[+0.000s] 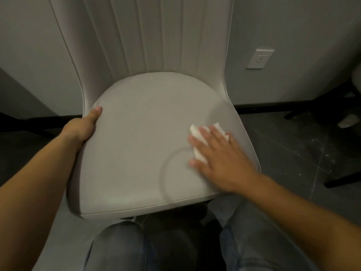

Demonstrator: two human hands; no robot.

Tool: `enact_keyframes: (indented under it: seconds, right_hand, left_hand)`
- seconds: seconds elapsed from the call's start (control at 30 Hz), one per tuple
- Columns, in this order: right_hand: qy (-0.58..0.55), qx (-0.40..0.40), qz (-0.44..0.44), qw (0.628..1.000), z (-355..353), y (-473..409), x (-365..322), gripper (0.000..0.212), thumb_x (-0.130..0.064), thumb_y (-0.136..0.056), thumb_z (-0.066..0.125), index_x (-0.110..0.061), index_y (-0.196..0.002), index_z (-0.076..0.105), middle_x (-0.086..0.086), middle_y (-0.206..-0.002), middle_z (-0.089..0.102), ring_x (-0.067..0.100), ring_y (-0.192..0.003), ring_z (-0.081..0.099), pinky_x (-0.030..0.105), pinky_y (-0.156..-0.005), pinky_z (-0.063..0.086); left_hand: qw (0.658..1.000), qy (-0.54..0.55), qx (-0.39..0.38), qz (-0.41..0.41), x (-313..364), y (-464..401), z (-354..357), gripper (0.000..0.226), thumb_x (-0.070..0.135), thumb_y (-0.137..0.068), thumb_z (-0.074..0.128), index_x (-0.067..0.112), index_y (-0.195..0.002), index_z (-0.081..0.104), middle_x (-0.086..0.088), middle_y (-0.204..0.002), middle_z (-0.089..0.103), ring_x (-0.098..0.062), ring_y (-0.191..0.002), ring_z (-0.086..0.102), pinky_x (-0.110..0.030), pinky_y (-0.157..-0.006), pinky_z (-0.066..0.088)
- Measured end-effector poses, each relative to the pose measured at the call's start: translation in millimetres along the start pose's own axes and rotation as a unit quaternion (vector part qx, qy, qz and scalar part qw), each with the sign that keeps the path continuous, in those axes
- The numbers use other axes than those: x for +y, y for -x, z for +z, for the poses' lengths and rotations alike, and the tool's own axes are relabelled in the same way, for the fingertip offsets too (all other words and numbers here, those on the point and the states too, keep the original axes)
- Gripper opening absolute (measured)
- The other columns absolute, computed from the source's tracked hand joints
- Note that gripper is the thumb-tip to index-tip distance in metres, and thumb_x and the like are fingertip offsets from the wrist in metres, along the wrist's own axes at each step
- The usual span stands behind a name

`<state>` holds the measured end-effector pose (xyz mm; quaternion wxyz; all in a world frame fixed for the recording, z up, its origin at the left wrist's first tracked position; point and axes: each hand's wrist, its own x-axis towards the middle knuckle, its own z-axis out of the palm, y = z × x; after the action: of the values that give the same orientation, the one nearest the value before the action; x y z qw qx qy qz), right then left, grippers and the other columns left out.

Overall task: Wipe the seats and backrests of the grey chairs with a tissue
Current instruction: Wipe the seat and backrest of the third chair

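Note:
A grey padded chair fills the view, its seat (140, 145) facing me and its ribbed backrest (152, 36) rising behind. My left hand (84, 126) grips the seat's left edge, thumb on top. My right hand (220, 159) lies flat on the right side of the seat, fingers spread, pressing a crumpled white tissue (199, 141) against the cushion. Curved damp streaks mark the seat around and below the tissue.
A white wall socket (259, 58) sits on the wall to the right of the backrest. Dark legs of another chair (320, 106) stand on the dark tiled floor at the right. My knees in jeans (121, 249) are just below the seat's front edge.

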<state>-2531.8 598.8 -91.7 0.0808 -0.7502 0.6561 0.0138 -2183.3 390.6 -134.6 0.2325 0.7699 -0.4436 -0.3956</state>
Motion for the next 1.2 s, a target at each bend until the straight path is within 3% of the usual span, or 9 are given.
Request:
enact_keyframes:
  seconds: [0.2,0.3,0.4,0.5,0.6,0.73,0.93,1.07,1.2]
  right_hand:
    - [-0.058,-0.011,0.112,0.992,-6.0,-48.4,11.9,0.080,-0.079,-0.087,0.002,-0.040,-0.156,0.008,-0.005,-0.167,-0.005,0.019,-0.152,-0.010,0.053,-0.120,-0.001]
    - [-0.042,-0.006,-0.002,0.999,0.1,-46.5,-51.4,0.088,-0.080,-0.082,0.001,-0.035,-0.156,0.020,-0.003,-0.167,0.003,0.023,-0.153,0.000,0.055,-0.121,0.003]
    - [-0.050,0.032,-0.145,0.988,14.8,-32.3,-140.2,0.082,-0.075,-0.089,0.014,-0.027,-0.152,0.036,-0.001,-0.164,0.021,0.025,-0.152,0.014,0.054,-0.120,0.006]
    - [-0.039,0.027,-0.194,0.980,27.9,-28.2,-210.3,0.082,-0.073,-0.091,0.022,-0.022,-0.154,0.031,0.006,-0.165,0.016,0.028,-0.152,0.006,0.054,-0.120,-0.001]
    - [-0.006,0.012,-0.203,0.979,28.7,-31.8,-228.8,0.081,-0.069,-0.093,0.029,-0.018,-0.156,0.022,0.009,-0.166,0.006,0.029,-0.151,-0.005,0.055,-0.120,-0.007]
    - [-0.001,0.036,-0.211,0.977,30.2,-18.4,-195.9,0.069,-0.061,-0.096,0.035,-0.028,-0.156,0.024,0.004,-0.166,0.012,0.026,-0.152,0.005,0.053,-0.121,0.007]
    - [0.001,0.039,-0.069,0.997,15.6,4.1,-79.3,0.064,-0.063,-0.095,0.030,-0.036,-0.153,0.029,-0.006,-0.165,0.017,0.022,-0.152,0.014,0.050,-0.119,0.020]
    - [0.000,0.017,0.063,0.998,4.6,-10.2,-10.6,0.066,-0.067,-0.095,0.013,-0.042,-0.156,0.009,-0.008,-0.167,0.005,0.018,-0.153,0.000,0.051,-0.121,0.011]
    - [-0.042,0.034,0.097,0.994,4.9,-60.0,-1.6,0.065,-0.065,-0.096,0.015,-0.040,-0.155,0.010,-0.007,-0.166,0.001,0.017,-0.152,-0.005,0.051,-0.121,0.002]
  left_hand:
    - [0.999,-0.033,0.019,-0.005,1.0,0.7,-0.7,0.118,0.091,-0.060,0.043,0.000,-0.135,0.048,-0.018,-0.140,0.048,-0.037,-0.123,0.048,-0.040,-0.103,0.035]
    - [0.999,-0.044,0.020,-0.004,2.8,5.3,-2.3,0.113,0.089,-0.067,0.041,-0.001,-0.136,0.046,-0.019,-0.140,0.047,-0.036,-0.125,0.046,-0.038,-0.103,0.034]
    - [0.999,-0.043,0.014,-0.002,6.0,10.0,-3.4,0.109,0.087,-0.069,0.042,0.000,-0.134,0.049,-0.017,-0.138,0.050,-0.035,-0.122,0.049,-0.035,-0.100,0.035]
    - [0.999,-0.047,0.013,0.003,7.8,13.3,-3.6,0.107,0.086,-0.070,0.041,0.000,-0.133,0.050,-0.017,-0.135,0.052,-0.035,-0.117,0.051,-0.033,-0.088,0.034]
    - [0.999,-0.048,0.008,0.005,8.0,12.7,-2.8,0.111,0.089,-0.067,0.038,0.000,-0.133,0.049,-0.017,-0.133,0.053,-0.035,-0.115,0.052,-0.036,-0.090,0.037]
    - [0.998,-0.060,0.008,0.013,3.4,4.5,-0.1,0.115,0.091,-0.065,0.036,0.000,-0.134,0.048,-0.018,-0.135,0.052,-0.036,-0.117,0.051,-0.038,-0.095,0.037]
    - [0.989,-0.135,0.038,0.045,2.0,-8.6,2.6,0.109,0.087,-0.074,0.032,-0.003,-0.134,0.046,-0.024,-0.137,0.048,-0.041,-0.123,0.046,-0.044,-0.102,0.034]
    - [0.967,-0.212,0.068,0.125,15.8,-18.2,-5.3,0.096,0.077,-0.082,0.040,0.005,-0.144,0.033,-0.021,-0.144,0.041,-0.041,-0.130,0.038,-0.047,-0.104,0.032]
    - [0.959,-0.212,0.126,0.140,46.1,-19.0,-14.8,0.098,0.067,-0.081,0.057,0.007,-0.149,0.019,-0.023,-0.151,0.027,-0.041,-0.136,0.028,-0.049,-0.109,0.028]
